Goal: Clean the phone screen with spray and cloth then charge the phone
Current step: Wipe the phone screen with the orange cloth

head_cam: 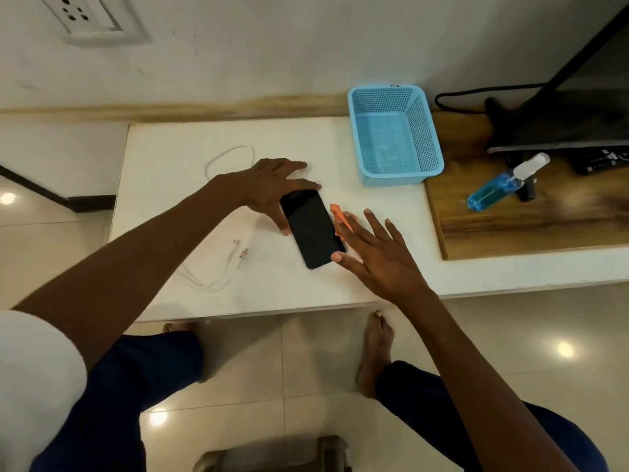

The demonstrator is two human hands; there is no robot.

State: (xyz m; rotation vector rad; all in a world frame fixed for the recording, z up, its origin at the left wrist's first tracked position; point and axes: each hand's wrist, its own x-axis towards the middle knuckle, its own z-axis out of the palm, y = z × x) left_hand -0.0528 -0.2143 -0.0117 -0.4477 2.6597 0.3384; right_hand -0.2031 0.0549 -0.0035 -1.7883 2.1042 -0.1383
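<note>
A black phone (312, 228) lies screen up on the white table (190, 185). My left hand (275, 185) rests at its top left corner, fingers spread, thumb against its left edge. My right hand (377, 253) lies flat with straight fingers on an orange cloth (338, 216) just right of the phone, thumb tip at the phone's lower right corner. A white charging cable (224, 264) lies loose left of the phone. A blue spray bottle (500, 185) lies on its side on the wooden board (510, 233) at the right.
A light blue mesh basket (394, 131) stands at the table's back right. A dark screen stand and black cord (476, 93) sit behind the board. A wall socket (92, 15) is at the upper left. My bare feet stand on the tiled floor below.
</note>
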